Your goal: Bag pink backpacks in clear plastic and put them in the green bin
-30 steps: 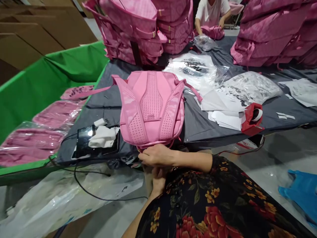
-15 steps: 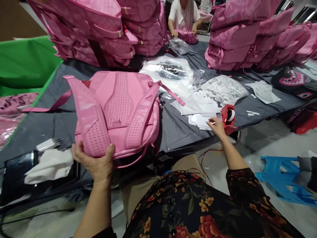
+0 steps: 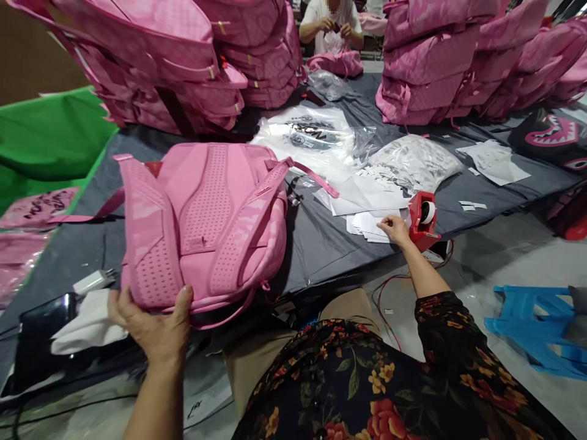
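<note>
A pink backpack [image 3: 202, 201] lies on the dark table with its padded back and shoulder straps facing up. My left hand [image 3: 158, 321] grips its near lower-left edge, thumb on the strap side and fingers around the corner. At the right, my right hand [image 3: 395, 230] pinches at the near edge of a small stack of white paper cards [image 3: 367, 225]. Whether one card is lifted from the others is hard to make out. Just right of that hand stands a red tape dispenser [image 3: 422, 217] holding a white roll.
Tall piles of pink backpacks [image 3: 426, 67] stand along the far side. Clear plastic bags [image 3: 305, 134] and a bag of small white tags [image 3: 415, 162] lie mid-table. A white charger [image 3: 94, 282] and cloth sit left. A co-worker [image 3: 331, 27] works opposite. A blue stool [image 3: 534, 324] stands right.
The backpack and my left hand sit slightly lower and further left in view. My right hand stays at the cards, fingers drawn closer together. The co-worker's hands have risen with clear plastic.
</note>
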`<state>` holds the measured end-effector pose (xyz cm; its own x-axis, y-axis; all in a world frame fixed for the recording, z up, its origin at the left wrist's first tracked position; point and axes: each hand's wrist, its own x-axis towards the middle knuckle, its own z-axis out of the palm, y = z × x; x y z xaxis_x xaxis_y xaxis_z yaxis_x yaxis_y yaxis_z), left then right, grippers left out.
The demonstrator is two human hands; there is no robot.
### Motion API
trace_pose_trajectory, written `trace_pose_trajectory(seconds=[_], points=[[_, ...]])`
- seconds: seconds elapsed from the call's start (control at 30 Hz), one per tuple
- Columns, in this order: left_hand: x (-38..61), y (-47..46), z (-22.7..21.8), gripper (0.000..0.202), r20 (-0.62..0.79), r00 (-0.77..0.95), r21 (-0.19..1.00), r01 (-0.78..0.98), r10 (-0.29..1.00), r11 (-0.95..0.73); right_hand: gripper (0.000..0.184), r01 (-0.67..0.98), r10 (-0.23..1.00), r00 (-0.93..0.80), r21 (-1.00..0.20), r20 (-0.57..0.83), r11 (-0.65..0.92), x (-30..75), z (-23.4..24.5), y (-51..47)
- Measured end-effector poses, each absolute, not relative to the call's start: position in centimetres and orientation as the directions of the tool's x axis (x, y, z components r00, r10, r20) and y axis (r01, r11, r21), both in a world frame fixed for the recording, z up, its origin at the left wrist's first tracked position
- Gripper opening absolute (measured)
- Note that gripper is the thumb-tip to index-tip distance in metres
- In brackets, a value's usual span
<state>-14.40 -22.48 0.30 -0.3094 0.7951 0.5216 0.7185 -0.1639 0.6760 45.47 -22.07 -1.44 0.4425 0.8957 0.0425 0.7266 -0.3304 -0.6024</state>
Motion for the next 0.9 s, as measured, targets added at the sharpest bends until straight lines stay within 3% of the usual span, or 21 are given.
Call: trace_pose_trajectory(seconds=[0.13,0.3,0.43,0.53,0.6,0.73,0.8,0.9], points=[[-9.7,-26.1,1.3,0.064,0.800,-0.248,0.459,0.839,0.547,-0.291,0.036,0.765,0.918,0.390,-0.579,0.066,-0.283,45.5,-1.1,-21.8],[-4.2,-28.5,1.1,0.041,0.864,0.045,0.301,0.751,0.501,-0.587,0.025,0.777,0.895,0.446,-0.510,0.033,-0.368,45.2,-0.1,-21.1],[-2.0,-28.8,1.7,0.034,0.807,0.121,0.419,0.572,0.578,-0.705,0.022,0.841,0.922,0.378,-0.447,0.083,-0.304,44.9,2.4,-20.8],[-0.5,-28.6,2.0,0.026,0.682,0.293,0.559,0.382,0.671,-0.736,0.018,0.931,0.977,0.164,-0.349,0.135,-0.108,43.3,5.4,-21.9],[1.2,-28.1,2.0,0.031,0.597,0.416,0.625,0.296,0.686,-0.723,0.016,0.947,0.999,-0.008,-0.321,0.040,0.021,40.8,7.4,-23.1],[6.2,-26.7,2.0,0.077,0.382,0.530,0.838,0.147,0.757,-0.526,0.034,0.773,0.887,-0.372,-0.621,-0.275,0.131,34.0,10.5,-25.6],[8.2,-26.5,1.7,0.075,0.171,0.565,0.975,0.019,0.807,-0.220,0.043,0.660,0.816,-0.463,-0.749,-0.345,0.058,31.6,11.3,-26.3],[8.9,-27.0,1.0,0.057,-0.126,0.538,0.961,-0.142,0.834,0.237,0.059,0.529,0.764,-0.499,-0.842,-0.408,-0.104,30.6,11.6,-26.9]])
